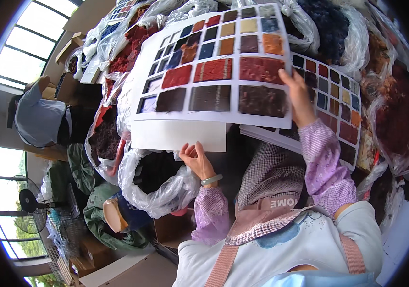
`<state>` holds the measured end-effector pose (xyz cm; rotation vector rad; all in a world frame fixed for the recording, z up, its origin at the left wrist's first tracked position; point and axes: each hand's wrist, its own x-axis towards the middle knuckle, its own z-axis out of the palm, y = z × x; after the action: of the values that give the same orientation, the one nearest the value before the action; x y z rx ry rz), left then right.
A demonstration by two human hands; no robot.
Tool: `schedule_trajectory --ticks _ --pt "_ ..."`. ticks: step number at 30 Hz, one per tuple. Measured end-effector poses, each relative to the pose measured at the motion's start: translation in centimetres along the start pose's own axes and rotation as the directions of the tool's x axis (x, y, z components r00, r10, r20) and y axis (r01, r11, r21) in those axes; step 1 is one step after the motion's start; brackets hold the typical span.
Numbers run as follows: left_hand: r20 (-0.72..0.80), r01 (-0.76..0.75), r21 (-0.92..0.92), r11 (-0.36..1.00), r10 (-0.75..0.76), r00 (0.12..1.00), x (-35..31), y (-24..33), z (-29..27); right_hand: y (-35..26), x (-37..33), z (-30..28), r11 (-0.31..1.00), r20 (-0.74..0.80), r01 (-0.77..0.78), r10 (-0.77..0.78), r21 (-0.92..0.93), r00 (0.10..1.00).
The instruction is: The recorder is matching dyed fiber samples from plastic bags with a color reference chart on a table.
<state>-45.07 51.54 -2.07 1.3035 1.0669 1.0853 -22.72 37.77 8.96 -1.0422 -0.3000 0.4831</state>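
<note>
My right hand (300,98) grips the right edge of a white swatch card (286,57), thumb on its front. Rows of fibre and fabric samples in red, brown, blue, orange and cream cover the card, which is held up at a tilt. Below its lower edge shows a blank white sheet (180,135); whether it is joined to the card I cannot tell. My left hand (197,161), with a bracelet at the wrist, is by that sheet's lower edge, fingers bent and apart. On my right, under the raised card, more swatch cards (329,103) lie stacked near my lap.
Plastic bags surround me, holding red fibre (132,48), dark brown fibre (105,134), navy fibre (326,28) and maroon fibre (396,115). An empty-looking clear bag (161,198) stands near my left wrist. Farther left are another person (42,115), a fan (28,201) and cardboard boxes (128,270).
</note>
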Motion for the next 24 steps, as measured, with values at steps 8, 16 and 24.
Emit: schedule_trajectory --ticks 8,16,24 --pt "-0.105 0.182 -0.291 0.939 -0.221 0.970 0.8 1.1 0.6 -4.7 -7.2 -24.1 0.993 -0.287 0.006 -0.040 -0.115 0.957" --pt "-0.093 -0.219 0.152 0.964 0.235 0.968 15.0 -1.2 -7.7 -3.3 -15.1 -32.4 0.949 -0.446 -0.044 -0.106 -0.312 0.889" --pt "0.010 0.001 0.290 0.957 -0.005 1.000 18.4 -1.5 -10.3 -2.8 -16.5 -32.1 0.929 -0.477 -0.141 -0.042 -0.341 0.878"
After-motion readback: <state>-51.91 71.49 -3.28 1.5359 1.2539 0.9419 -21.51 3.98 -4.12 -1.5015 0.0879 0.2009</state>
